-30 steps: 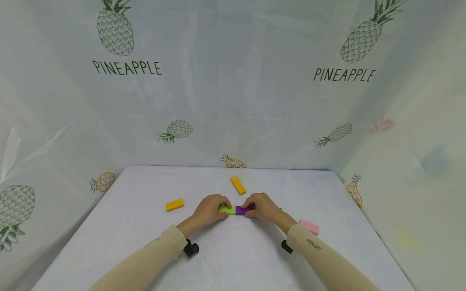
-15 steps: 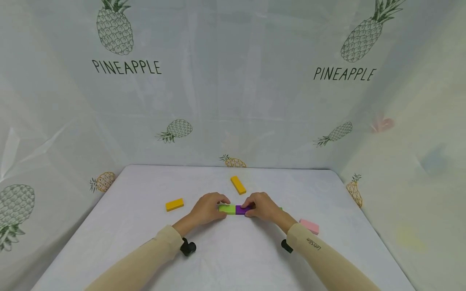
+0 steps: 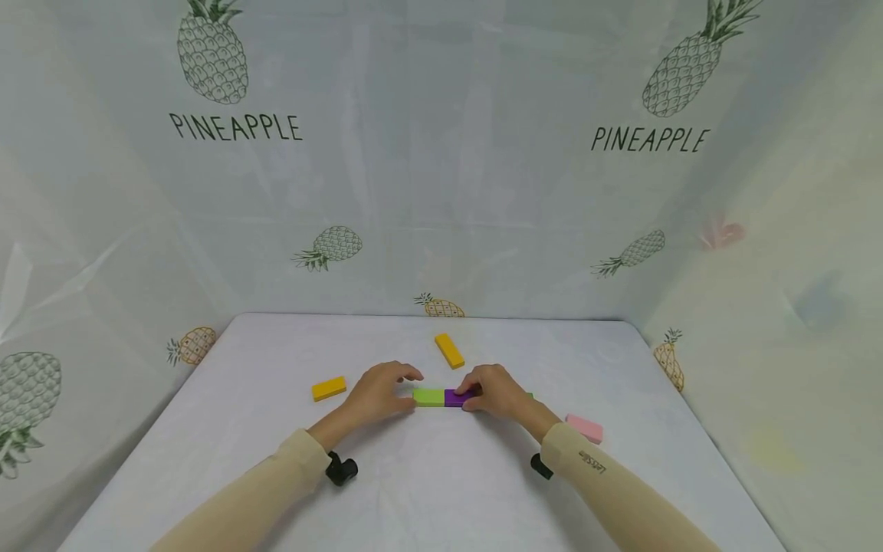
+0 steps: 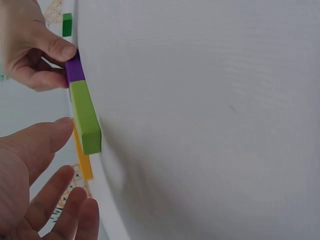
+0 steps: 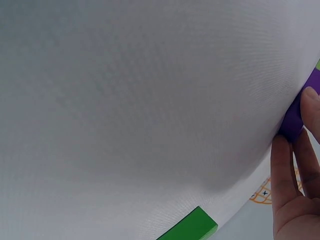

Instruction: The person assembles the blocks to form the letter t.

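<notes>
A light green block (image 3: 429,398) lies end to end with a purple block (image 3: 455,399) on the white table, in the middle of the head view. Thumb and fingers of my right hand (image 3: 498,393) pinch the purple block, whose right part they cover. My left hand (image 3: 377,393) is off the light green block, just to its left, with thumb and fingers spread apart. In the left wrist view nothing lies between the left fingers (image 4: 75,202). The right wrist view shows the right fingertips on the purple block (image 5: 295,117).
One yellow block (image 3: 329,389) lies left of the left hand, another yellow block (image 3: 450,350) farther back. A pink block (image 3: 584,428) sits beside the right forearm. A dark green block (image 5: 192,226) is mostly hidden behind the right wrist in the head view.
My left hand has let go of the light green block and drawn away to the left. The right hand stays on the purple block, and the blocks have not moved.
</notes>
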The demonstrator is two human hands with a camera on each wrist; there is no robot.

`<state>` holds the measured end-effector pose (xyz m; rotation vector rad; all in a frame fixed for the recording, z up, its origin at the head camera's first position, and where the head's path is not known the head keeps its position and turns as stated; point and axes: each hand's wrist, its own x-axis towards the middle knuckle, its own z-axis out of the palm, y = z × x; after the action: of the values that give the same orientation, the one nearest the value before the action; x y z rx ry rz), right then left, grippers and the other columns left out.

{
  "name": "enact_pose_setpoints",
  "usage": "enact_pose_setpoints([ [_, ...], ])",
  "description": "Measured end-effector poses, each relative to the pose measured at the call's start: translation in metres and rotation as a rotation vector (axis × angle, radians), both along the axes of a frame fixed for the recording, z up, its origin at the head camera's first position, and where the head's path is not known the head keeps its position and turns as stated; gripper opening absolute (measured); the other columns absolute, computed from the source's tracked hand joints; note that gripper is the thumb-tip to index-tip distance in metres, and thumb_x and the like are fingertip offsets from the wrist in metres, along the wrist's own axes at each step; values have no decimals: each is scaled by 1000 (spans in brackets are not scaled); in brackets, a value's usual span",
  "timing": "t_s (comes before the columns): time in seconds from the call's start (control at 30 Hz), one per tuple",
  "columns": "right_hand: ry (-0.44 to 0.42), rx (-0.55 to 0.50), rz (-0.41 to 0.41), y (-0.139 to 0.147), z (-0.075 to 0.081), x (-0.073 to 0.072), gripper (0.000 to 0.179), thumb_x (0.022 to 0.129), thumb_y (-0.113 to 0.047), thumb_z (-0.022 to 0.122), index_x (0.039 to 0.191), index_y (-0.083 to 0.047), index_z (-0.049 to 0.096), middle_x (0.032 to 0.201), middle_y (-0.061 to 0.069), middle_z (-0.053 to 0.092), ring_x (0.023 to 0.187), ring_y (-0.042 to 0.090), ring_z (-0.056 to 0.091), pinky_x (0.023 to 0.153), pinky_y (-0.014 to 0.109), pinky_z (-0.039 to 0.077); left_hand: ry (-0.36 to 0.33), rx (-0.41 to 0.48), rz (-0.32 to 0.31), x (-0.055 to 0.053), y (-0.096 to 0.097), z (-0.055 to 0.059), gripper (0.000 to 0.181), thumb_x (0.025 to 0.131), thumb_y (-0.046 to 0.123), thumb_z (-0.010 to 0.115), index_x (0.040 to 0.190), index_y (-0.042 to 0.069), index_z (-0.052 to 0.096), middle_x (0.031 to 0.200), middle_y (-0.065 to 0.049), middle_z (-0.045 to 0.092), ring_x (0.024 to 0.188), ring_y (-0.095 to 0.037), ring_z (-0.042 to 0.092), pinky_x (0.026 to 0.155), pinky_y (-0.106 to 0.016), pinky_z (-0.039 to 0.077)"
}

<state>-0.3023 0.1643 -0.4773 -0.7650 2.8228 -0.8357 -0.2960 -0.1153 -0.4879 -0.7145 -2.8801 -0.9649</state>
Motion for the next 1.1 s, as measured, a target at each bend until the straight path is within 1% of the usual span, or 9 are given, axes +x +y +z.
enact_pose_setpoints([
  [0.13,11,-1,5,0,-1,0,18,89,-9,86,107,-13,84,103,1,76,94,15,63,93,42,57,-1,-11,30,2,-9,2,45,86,18,90,128,25,74,126,8,73,114,-22,65,101,-48,52],
  [0.27,18,2,6,1,-2,0,18,89,-9,86,107,-13,84,103,0,76,93,14,62,93,41,57,-2,-22,60,4,-20,5,48,86,18,91,130,25,73,127,7,73,116,-24,66,102,-47,53],
  [0.47,5,-8,1,1,-2,0,18,90,-9,86,107,-13,84,104,0,76,93,13,61,93,40,56,10,-30,120,13,-44,10,51,85,16,91,132,24,73,129,4,73,118,-25,66,101,-50,53],
  [0.6,-4,-15,-8,0,-1,1,18,89,-8,86,107,-13,84,105,0,76,95,15,61,94,42,56,16,-31,155,18,-63,12,50,85,15,89,133,20,73,130,-2,73,118,-30,66,97,-54,53],
  [0.77,-13,-11,-12,0,-1,2,18,90,-9,86,107,-13,84,105,0,76,96,15,62,95,43,56,24,-38,188,23,-84,13,50,87,16,89,134,15,72,128,-8,73,112,-33,65,93,-54,54],
  [0.9,-14,-9,-18,0,-1,2,18,90,-9,86,108,-13,84,106,0,76,99,15,63,96,43,56,44,-35,220,25,-96,12,48,88,16,88,133,13,72,126,-12,73,111,-33,64,95,-56,53],
  [1.1,-1,-6,-10,-1,-1,2,18,90,-8,85,108,-12,83,107,2,76,98,17,63,96,44,56,96,-49,264,27,-108,6,45,87,14,87,129,12,73,124,-15,73,110,-37,63,94,-58,54],
])
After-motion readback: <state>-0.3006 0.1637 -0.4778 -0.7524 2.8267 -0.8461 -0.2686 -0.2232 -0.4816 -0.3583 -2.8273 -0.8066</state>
